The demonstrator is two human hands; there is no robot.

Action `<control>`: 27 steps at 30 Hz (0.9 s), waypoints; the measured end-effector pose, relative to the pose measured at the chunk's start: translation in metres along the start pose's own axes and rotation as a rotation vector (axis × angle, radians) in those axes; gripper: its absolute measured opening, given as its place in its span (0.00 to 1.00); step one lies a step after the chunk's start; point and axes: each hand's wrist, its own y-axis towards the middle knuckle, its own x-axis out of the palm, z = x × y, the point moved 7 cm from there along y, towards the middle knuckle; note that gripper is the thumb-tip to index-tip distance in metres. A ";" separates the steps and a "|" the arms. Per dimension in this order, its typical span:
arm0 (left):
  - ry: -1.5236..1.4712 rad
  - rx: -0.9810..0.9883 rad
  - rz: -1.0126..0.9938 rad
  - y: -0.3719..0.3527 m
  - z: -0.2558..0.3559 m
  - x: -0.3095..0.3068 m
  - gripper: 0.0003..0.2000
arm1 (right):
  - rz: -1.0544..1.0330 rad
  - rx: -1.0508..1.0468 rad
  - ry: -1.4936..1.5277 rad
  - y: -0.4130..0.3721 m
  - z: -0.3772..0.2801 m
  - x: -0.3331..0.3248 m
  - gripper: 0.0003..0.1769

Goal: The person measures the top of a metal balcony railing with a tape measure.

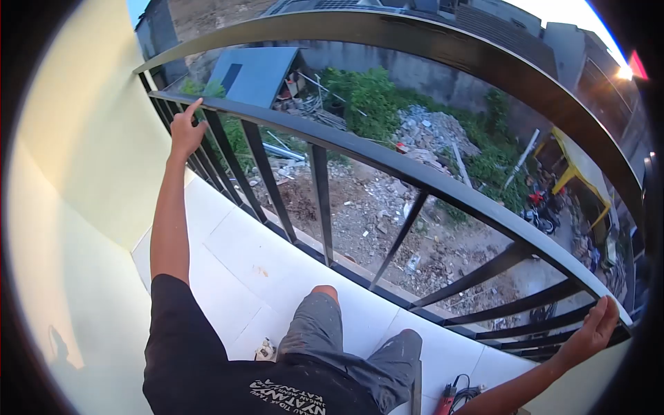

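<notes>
A black metal railing (pixel 319 197) curves across the front of the balcony, with upright bars under its middle rail. My left hand (pixel 185 133) reaches to the left part of that rail, index finger stretched along it and thumb apart; I see nothing held in it. At the rail's far right end is my right hand (pixel 593 328), its fingers bent and pressed together against the rail's near edge. Whatever lies between those fingers, if anything, is hidden. A wider top rail (pixel 387 29) arches above and beyond both hands.
On the white tiled floor (pixel 232 242), a red power tool (pixel 445 400) with a black cord (pixel 470 393) lies by my right forearm. A small whitish object (pixel 265 350) is beside my leg. A cream wall (pixel 83 138) borders the left. Rubble (pixel 432 131) lies below, outside.
</notes>
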 end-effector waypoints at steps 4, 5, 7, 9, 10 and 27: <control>-0.138 0.053 -0.028 0.021 -0.026 -0.007 0.21 | -0.162 -0.262 -0.365 0.037 0.007 0.025 0.16; -0.123 0.042 -0.016 0.030 -0.031 -0.010 0.21 | -0.256 -0.266 -0.343 0.052 0.024 0.036 0.16; -0.339 0.117 -0.117 0.043 -0.034 -0.006 0.16 | -0.434 -0.272 -0.333 0.075 0.052 0.058 0.18; -0.369 0.058 -0.185 0.056 -0.036 -0.007 0.14 | -0.474 -0.201 -0.326 0.083 0.060 0.073 0.18; -0.410 0.006 -0.258 0.062 -0.035 -0.006 0.12 | -0.510 -0.126 -0.331 0.085 0.068 0.080 0.18; -0.418 -0.013 -0.586 0.112 -0.039 0.025 0.08 | -0.506 0.050 -0.562 0.047 -0.025 0.116 0.21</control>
